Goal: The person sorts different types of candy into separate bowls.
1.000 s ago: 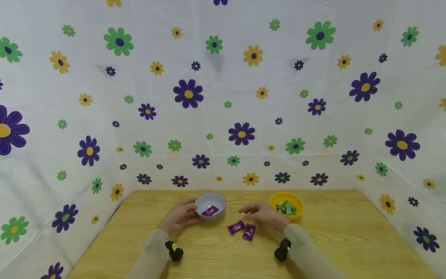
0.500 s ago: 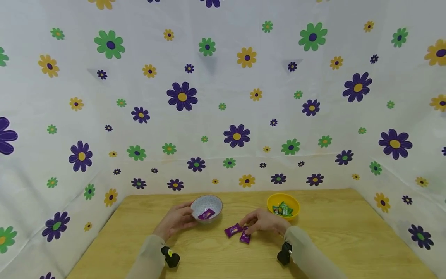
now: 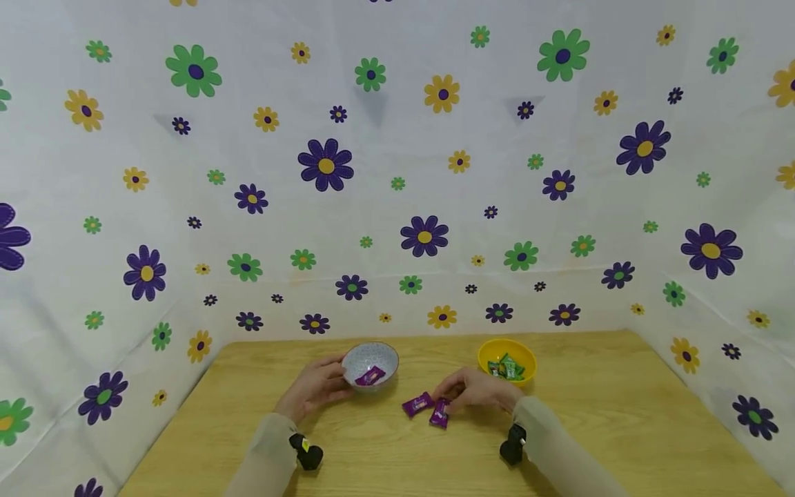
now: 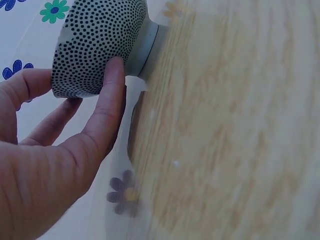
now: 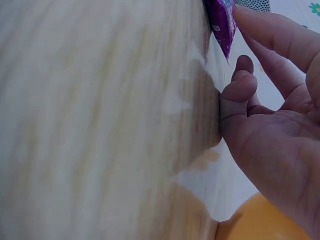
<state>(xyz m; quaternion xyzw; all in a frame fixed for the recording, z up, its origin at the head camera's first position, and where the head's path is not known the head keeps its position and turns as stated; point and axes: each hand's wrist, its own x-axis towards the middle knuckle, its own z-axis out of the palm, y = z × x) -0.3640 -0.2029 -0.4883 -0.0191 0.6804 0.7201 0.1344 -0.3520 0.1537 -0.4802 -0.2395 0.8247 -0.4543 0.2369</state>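
Note:
My left hand (image 3: 315, 388) holds the side of a speckled bowl (image 3: 373, 355) with a dark rim. In the left wrist view the thumb lies along the bowl's dotted outer wall (image 4: 100, 40), with fingers at its rim. A purple-wrapped candy (image 3: 370, 376) lies inside. My right hand (image 3: 475, 391) is over another purple-wrapped candy (image 3: 438, 415) on the table. In the right wrist view a forefinger reaches that candy's wrapper (image 5: 222, 25), while the thumb is apart from it. One more purple candy (image 3: 417, 404) lies just left of it.
Behind the right hand stands a yellow bowl (image 3: 531, 364) with several green-wrapped candies (image 3: 511, 367) in it. The wooden table (image 3: 385, 455) meets a white flower-printed cloth (image 3: 373, 207) at its back and sides.
My right hand has come down and forward onto the right-hand candy, its fingers nearer together. The left hand keeps its place at the speckled bowl. The head view has shifted slightly.

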